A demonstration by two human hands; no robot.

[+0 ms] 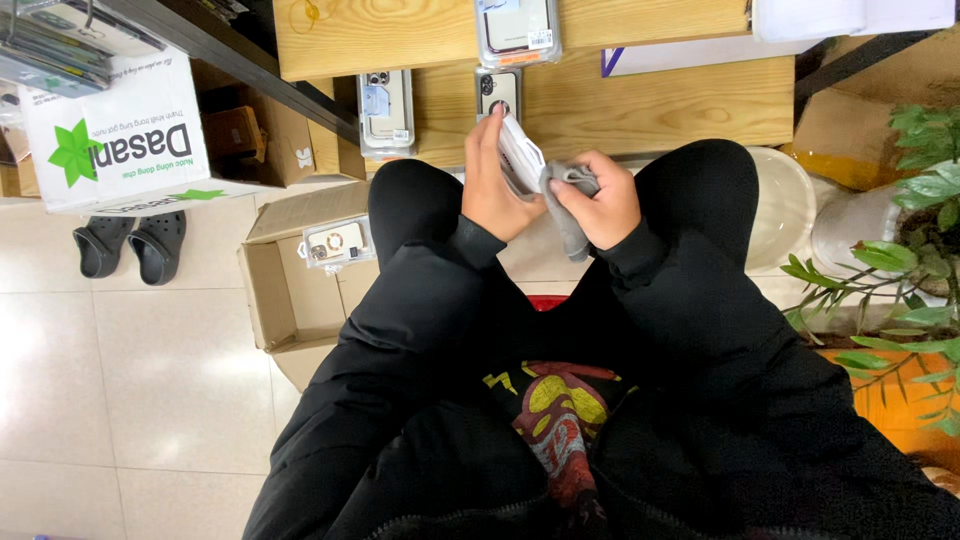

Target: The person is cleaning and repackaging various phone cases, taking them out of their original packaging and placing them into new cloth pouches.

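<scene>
My left hand (492, 180) holds a white phone case (520, 155) upright on its edge, just in front of my knees. My right hand (600, 198) pinches a grey cloth (570, 215) and presses it against the case's face. Both sleeves are black. On the low wooden table (650, 105) beyond my hands lie a phone (497, 92) with a round ring on its back and two clear packaged phone cases (385, 112) (517, 30).
An open cardboard box (290, 290) holding another packaged case (338, 242) stands on the tiled floor at my left. A white carton (115, 140) and dark sandals (130, 245) lie further left. A leafy plant (915, 260) and a pale round basin (785, 205) are at my right.
</scene>
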